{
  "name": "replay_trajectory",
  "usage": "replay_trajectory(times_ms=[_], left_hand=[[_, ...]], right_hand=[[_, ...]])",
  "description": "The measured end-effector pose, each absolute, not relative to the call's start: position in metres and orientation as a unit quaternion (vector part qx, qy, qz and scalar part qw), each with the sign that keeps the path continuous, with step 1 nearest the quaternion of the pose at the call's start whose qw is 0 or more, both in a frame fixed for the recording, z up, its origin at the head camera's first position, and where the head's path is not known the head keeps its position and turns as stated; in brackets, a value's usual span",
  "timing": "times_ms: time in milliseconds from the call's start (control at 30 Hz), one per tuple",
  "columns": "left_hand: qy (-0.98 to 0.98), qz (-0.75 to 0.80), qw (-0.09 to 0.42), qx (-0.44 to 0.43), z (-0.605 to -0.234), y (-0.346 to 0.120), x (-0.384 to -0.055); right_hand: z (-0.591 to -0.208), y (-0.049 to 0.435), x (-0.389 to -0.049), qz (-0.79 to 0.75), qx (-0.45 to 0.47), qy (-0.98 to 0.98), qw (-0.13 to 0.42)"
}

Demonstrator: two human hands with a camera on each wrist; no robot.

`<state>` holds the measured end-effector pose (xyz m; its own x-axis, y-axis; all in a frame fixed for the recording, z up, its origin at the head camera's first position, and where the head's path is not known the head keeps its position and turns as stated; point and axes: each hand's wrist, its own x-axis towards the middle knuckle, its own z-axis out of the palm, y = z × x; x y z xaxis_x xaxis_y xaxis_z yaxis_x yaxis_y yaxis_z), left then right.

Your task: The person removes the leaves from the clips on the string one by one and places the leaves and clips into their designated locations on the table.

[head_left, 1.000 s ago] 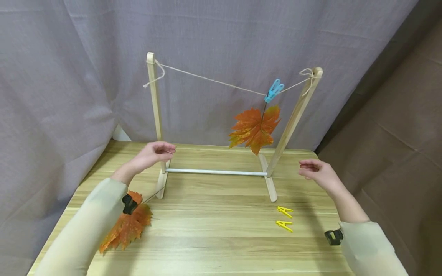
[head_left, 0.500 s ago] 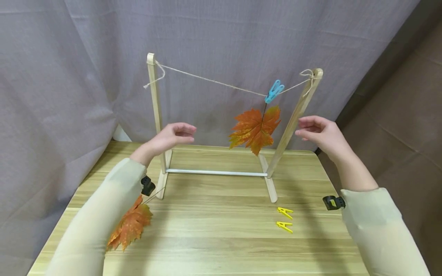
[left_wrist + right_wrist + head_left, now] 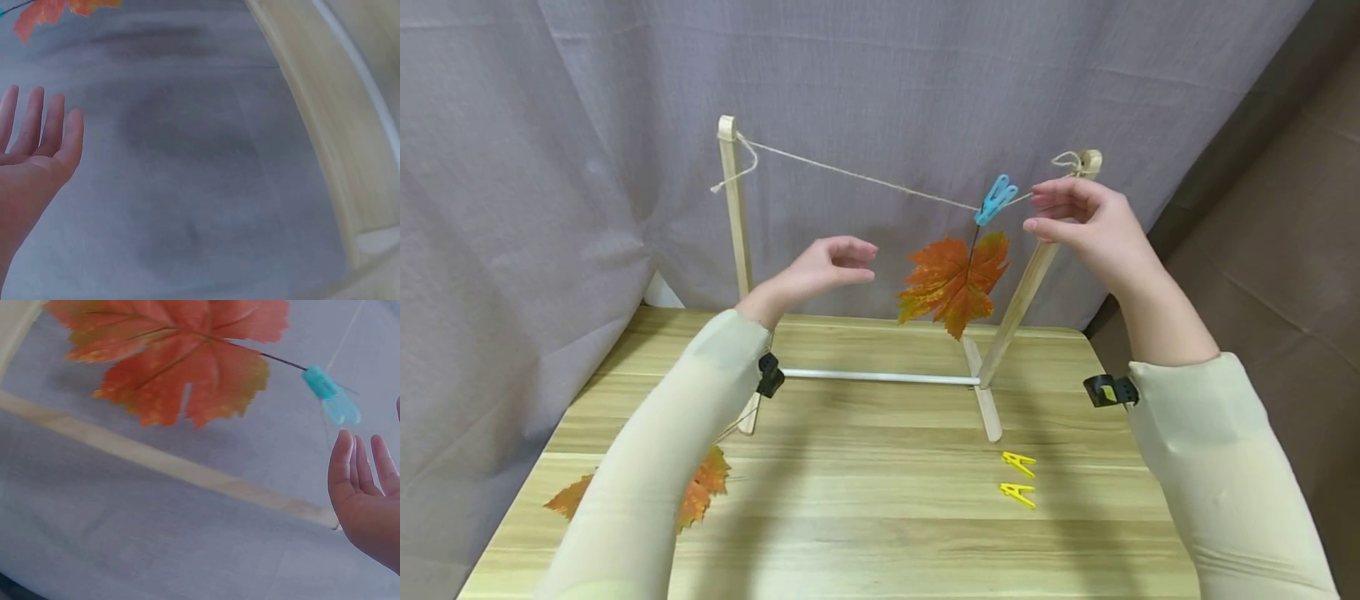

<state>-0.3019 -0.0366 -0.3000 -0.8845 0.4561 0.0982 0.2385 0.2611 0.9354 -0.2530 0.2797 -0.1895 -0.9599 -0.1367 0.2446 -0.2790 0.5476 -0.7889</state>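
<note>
A blue clothespin point(image 3: 996, 200) clips the stem of an orange maple leaf point(image 3: 958, 279) onto a sagging string point(image 3: 865, 177). My right hand point(image 3: 1093, 221) is just right of the clothespin, in front of the rack's right post, with nothing between fingers and thumb. In the right wrist view the clothespin point(image 3: 330, 394) sits just beyond my fingertips. Left of the hanging leaf, my left hand point(image 3: 820, 271) is in the air, fingers extended and holding nothing. The left wrist view shows its fingers point(image 3: 53, 125) spread, with the leaf's edge point(image 3: 62, 12) above.
A wooden rack with a left post point(image 3: 737, 225), a right post point(image 3: 1015, 317) and a white crossbar point(image 3: 880, 377) stands on the wooden table point(image 3: 865, 517). Two yellow clothespins point(image 3: 1018, 464) lie at front right. Another orange leaf point(image 3: 703, 487) lies at left, partly behind my sleeve.
Both hands have risen from near the table. The left moved right toward the hanging leaf, the right went up to beside the blue clothespin. The leaf and clothespins stayed in place.
</note>
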Motion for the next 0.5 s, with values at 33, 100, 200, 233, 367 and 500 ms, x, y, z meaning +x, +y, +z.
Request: replay_trajectory(times_ms=[33,100,200,233,367,500], left_hand=[[0.788,0.566,0.095,0.223,-0.298,-0.032,-0.303],[0.787,0.565,0.093,0.23,-0.295,-0.022,-0.306],[0.783,0.568,0.092,0.237,-0.289,-0.007,-0.309],[0.781,0.569,0.092,0.239,-0.288,-0.002,-0.31],[0.774,0.579,0.091,0.24,-0.282,0.018,-0.313],[0.77,0.585,0.087,0.241,-0.279,0.034,-0.317]], right_hand=[[-0.187,0.278,-0.254,0.463,0.119,-0.875,0.078],[-0.18,0.275,-0.255,0.466,0.119,-0.873,0.081],[-0.172,0.271,-0.257,0.471,0.115,-0.872,0.072],[-0.169,0.27,-0.258,0.468,0.114,-0.874,0.068],[-0.161,0.268,-0.262,0.451,0.105,-0.885,0.044],[-0.156,0.264,-0.267,0.437,0.091,-0.894,0.028]])
